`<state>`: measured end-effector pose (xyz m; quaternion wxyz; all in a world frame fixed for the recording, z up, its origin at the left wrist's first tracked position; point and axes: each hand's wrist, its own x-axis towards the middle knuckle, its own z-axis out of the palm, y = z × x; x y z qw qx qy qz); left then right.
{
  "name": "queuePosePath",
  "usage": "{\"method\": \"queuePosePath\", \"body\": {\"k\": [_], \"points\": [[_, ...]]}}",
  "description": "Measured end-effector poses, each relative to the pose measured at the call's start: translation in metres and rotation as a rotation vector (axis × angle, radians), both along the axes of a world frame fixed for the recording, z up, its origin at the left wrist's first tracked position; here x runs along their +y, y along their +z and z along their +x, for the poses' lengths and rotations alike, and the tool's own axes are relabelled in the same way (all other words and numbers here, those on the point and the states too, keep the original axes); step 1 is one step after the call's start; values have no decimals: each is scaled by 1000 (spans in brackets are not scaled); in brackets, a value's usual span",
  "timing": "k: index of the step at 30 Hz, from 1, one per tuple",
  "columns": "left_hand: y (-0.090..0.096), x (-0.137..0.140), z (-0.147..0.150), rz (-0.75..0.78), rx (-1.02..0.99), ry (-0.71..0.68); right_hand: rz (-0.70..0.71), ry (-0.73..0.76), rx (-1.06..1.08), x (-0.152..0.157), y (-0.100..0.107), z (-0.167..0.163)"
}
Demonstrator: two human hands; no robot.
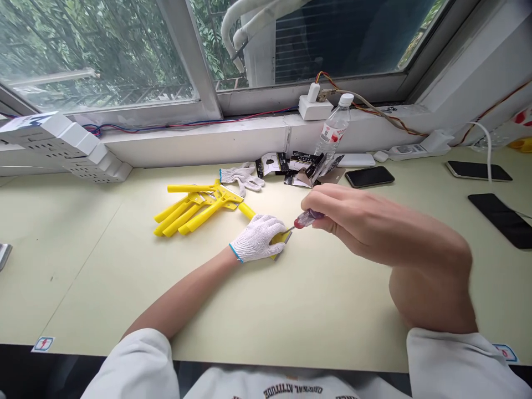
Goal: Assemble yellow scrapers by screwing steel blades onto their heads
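My left hand (258, 238), in a white knit glove with a blue cuff, is closed on a yellow scraper (246, 210) and presses it to the table. The scraper's head with its metal edge shows beyond the gloved fingers. Bare, my right hand (347, 213) grips the clear, red-tipped handle of a screwdriver (306, 218). Its thin shaft slants down to the scraper's head, though the exact contact of the tip is too small to make out. Several more yellow scrapers (189, 216) lie in an overlapping pile left of my gloved hand.
Behind the scrapers lies another white glove (243, 176). Black card packages (272, 164) and a plastic bottle (333, 130) stand near the sill. Phones (369, 176) lie at the right. White boxes (70, 144) are stacked at the left, and a power adapter (315, 107) sits on the sill.
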<state>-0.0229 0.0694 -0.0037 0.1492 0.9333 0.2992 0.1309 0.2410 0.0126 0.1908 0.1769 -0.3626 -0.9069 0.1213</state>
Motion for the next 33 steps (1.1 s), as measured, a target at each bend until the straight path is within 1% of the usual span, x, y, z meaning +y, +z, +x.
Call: {"method": "queuePosePath", "body": {"k": [3, 6, 8, 12, 14, 16, 19, 20, 21, 22, 24, 25, 26, 27, 29, 31, 33], "points": [[1, 0, 0, -9, -9, 7, 18, 27, 40, -1, 1, 1], [2, 0, 0, -22, -12, 7, 79, 14, 56, 4, -4, -7], [1, 0, 1, -20, -17, 13, 114, -9, 106, 10, -11, -18], [-3, 2, 1, -5, -14, 12, 126, -75, 346, 20, -33, -42], [-5, 3, 1, 1, -8, 8, 94, -101, 439, 23, -41, -49], [-6, 3, 1, 11, -7, 9, 22, -109, 487, 24, -43, -51], [-2, 1, 1, 20, -7, 13, -100, -91, 431, 23, -35, -46], [0, 0, 1, 15, -1, 14, -109, -104, 384, 22, -31, -42], [2, -1, 2, 7, 8, 13, -90, -150, 330, 20, -28, -39], [4, -1, 2, -2, 17, 10, -44, -236, 279, 19, -25, -36], [6, -2, 2, -9, 27, 3, 92, -465, 183, 17, -22, -29], [7, -2, 1, -6, 27, 1, 145, -544, 139, 15, -21, -25], [7, -2, 1, -3, 25, 2, 167, -561, 100, 14, -20, -22], [6, -2, 1, 0, 23, 5, 154, -512, 73, 13, -19, -19], [4, -2, 0, 6, 18, 9, 76, -296, 57, 12, -14, -13], [2, -1, -1, 11, 10, 9, 19, -81, 101, 13, -9, -8], [0, -1, -1, 14, 2, 7, -7, 44, 173, 14, -5, -6]]}}
